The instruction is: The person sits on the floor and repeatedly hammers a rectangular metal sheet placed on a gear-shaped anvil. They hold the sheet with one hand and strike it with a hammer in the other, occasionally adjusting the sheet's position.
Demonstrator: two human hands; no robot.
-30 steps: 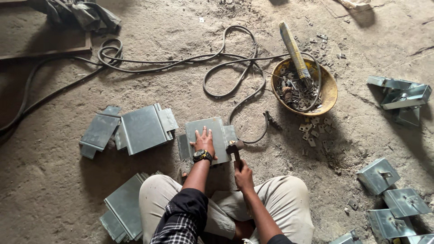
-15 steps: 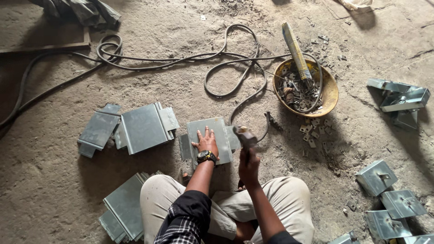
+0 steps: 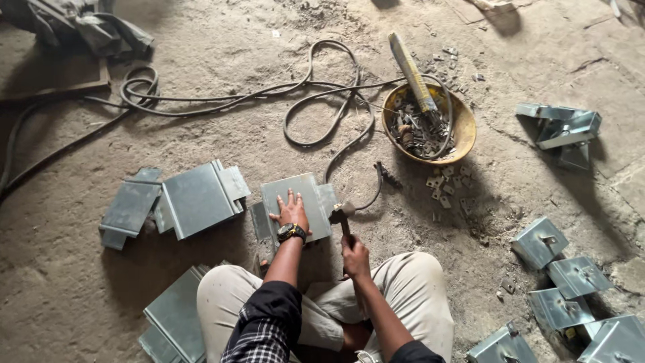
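Two hands work over a folded metal sheet [image 3: 295, 202]. Left hand [image 3: 290, 212] presses flat, fingers spread; right hand [image 3: 354, 257] grips a hammer [image 3: 341, 216] touching the sheet's edge.

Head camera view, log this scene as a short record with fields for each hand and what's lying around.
left hand: flat on a grey sheet-metal piece, fingers spread
right hand: grips a hammer, head at the piece's right edge
bowl: yellow, holds small metal parts
cable: looped on the dirt floor
other metal pieces: left, more at right
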